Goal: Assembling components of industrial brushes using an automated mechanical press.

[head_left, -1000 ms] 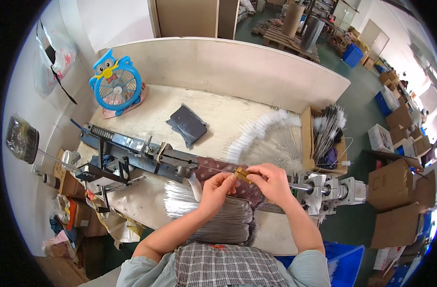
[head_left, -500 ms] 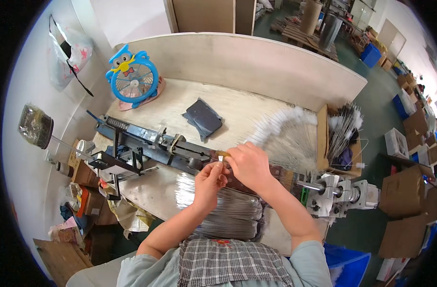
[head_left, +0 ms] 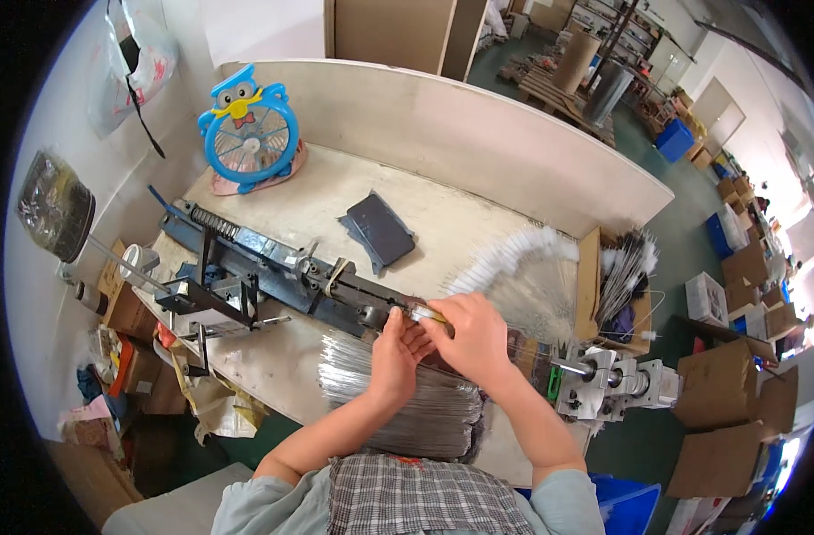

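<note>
Over the front middle of the bench, my right hand (head_left: pixel 471 332) grips a small roll of tape (head_left: pixel 430 313) with an amber edge and a pale face. My left hand (head_left: pixel 396 358) is beside it, thumb raised and fingers loosely bent toward the right hand; I see nothing held in it. Both hands are at the right end of a long dark metal jig (head_left: pixel 287 263), which has a spring, clamps and a rubber band on it. Below them lies a thick bundle of thin metal wires (head_left: pixel 407 401), partly covered by my left forearm.
Fanned white-tipped wires (head_left: pixel 523 267) lie on the right, by a cardboard box (head_left: pixel 588 285) of brushes. A metal clamping machine (head_left: pixel 616 379) stands at the right edge. A dark phone-like slab (head_left: pixel 380 230) and a blue owl-shaped fan (head_left: pixel 250 143) sit farther back, before a low partition (head_left: pixel 478 111).
My left fingers have let go of the small white piece they pinched and now spread beside the roll. My right hand has shifted slightly right and nearer. The view has tilted.
</note>
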`<state>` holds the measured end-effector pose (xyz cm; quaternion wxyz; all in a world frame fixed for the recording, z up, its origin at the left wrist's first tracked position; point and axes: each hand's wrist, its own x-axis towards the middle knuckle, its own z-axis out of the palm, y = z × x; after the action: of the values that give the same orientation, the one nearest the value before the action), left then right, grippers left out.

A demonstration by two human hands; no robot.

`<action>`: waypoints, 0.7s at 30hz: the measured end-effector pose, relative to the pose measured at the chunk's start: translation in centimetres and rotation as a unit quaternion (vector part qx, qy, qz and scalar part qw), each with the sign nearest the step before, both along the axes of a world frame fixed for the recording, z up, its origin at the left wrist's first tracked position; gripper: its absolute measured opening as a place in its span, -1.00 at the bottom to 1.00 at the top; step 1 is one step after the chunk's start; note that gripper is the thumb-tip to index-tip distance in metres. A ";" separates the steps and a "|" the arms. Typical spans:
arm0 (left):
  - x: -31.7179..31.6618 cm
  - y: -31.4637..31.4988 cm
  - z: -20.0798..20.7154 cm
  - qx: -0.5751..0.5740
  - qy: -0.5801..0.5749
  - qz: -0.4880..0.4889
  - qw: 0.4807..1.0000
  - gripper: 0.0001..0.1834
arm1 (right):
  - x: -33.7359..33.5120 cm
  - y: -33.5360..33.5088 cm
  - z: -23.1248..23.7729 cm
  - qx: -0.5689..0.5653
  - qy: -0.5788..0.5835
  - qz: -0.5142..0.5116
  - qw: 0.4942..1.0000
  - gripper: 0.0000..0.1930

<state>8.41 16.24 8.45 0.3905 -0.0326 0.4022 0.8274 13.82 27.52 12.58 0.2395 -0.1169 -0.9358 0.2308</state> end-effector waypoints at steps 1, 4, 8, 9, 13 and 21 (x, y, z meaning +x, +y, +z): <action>0.3 0.2 0.1 0.023 -0.017 0.029 0.999 -0.56 | -0.2 -0.7 -0.2 -0.001 -0.002 0.001 1.000 -0.77; 0.2 -0.1 0.0 0.047 -0.006 0.033 0.998 -0.65 | -0.8 -1.8 -0.7 0.050 0.051 -0.043 0.997 -0.75; 0.5 0.3 0.5 0.025 -0.009 0.042 0.999 -0.82 | 0.3 -0.7 -0.7 0.078 0.086 -0.054 0.992 -0.75; 0.6 0.4 0.4 0.025 -0.004 0.039 0.999 -0.82 | 0.5 -0.4 -0.9 0.099 0.095 -0.030 0.990 -0.76; 0.5 0.0 -1.7 0.054 0.000 0.052 0.997 -0.90 | 0.8 -0.1 -0.9 0.108 0.097 0.003 0.989 -0.78; 1.0 0.8 -0.2 0.021 0.016 0.073 0.997 -0.96 | 1.8 0.6 -0.4 0.106 0.100 0.008 0.989 -0.80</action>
<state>9.38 17.06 8.22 0.3231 -0.0404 0.3876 0.8624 15.65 28.10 12.17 0.3409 -0.0603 -0.9273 0.1426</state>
